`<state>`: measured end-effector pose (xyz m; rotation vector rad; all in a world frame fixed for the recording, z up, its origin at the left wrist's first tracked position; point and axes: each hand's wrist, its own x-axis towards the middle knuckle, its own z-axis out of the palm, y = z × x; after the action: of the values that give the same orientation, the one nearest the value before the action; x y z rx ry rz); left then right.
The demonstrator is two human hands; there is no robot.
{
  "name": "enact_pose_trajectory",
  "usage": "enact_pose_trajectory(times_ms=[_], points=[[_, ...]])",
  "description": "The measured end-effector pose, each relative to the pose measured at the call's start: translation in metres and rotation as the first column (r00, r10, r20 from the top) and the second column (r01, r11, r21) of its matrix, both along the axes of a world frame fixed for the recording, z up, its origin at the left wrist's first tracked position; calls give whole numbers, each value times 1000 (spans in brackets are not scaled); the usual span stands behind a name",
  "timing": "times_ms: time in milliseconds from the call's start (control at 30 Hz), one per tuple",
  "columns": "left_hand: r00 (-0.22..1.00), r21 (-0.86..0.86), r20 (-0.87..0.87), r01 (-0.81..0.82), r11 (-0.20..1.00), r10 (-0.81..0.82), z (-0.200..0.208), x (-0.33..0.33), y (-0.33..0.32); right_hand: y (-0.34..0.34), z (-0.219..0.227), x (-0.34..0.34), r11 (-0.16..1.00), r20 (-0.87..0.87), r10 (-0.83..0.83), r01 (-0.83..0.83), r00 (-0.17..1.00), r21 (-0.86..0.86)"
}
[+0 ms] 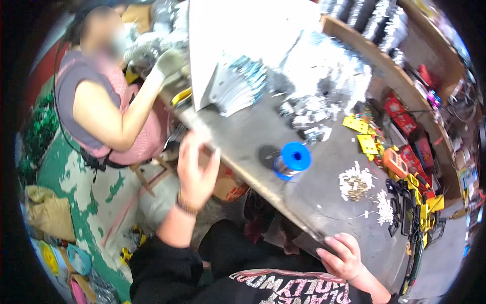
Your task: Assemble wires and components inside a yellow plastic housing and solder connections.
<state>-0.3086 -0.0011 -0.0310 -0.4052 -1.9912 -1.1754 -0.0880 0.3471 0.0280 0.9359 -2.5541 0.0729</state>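
Note:
My left hand (195, 172) is raised near the table's front edge at the left. Its thumb stands apart from its loosely bent, slightly blurred fingers, and I see nothing held in it. At the lower right, my right hand (345, 257) is closed over the edge of the grey worktable (248, 147), fingers above and thumb below. Between the hands and farther in, a blue spool (293, 161) of thin wire stands on the tabletop. Small white-and-brass pieces (356, 182) lie heaped to the right of the spool, with a pile of small white pieces (385, 207) nearer me.
A co-worker (114, 96) in a pink apron and pale gloves sits at the left. Shiny metal parts (314, 114) and a fanned stack of plates (238, 83) lie farther back. Yellow parts (367, 144), an orange meter (395, 163) and black-yellow tools (422, 218) line the right side.

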Motion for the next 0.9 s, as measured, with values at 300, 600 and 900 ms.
enact_pose_trajectory(times_ms=[300, 600, 900], points=[[969, -95, 129, -199, 976, 210, 40, -163, -15, 178, -11, 218, 605, -63, -791, 760, 609, -238], [721, -439, 365, 692, 574, -590, 121, 140, 226, 319, 15, 183, 623, 92, -756, 756, 648, -202], [431, -530, 524, 840, 115, -734, 110, 238, 345, 363, 31, 41, 648, 416, -709, 758, 569, 68]])
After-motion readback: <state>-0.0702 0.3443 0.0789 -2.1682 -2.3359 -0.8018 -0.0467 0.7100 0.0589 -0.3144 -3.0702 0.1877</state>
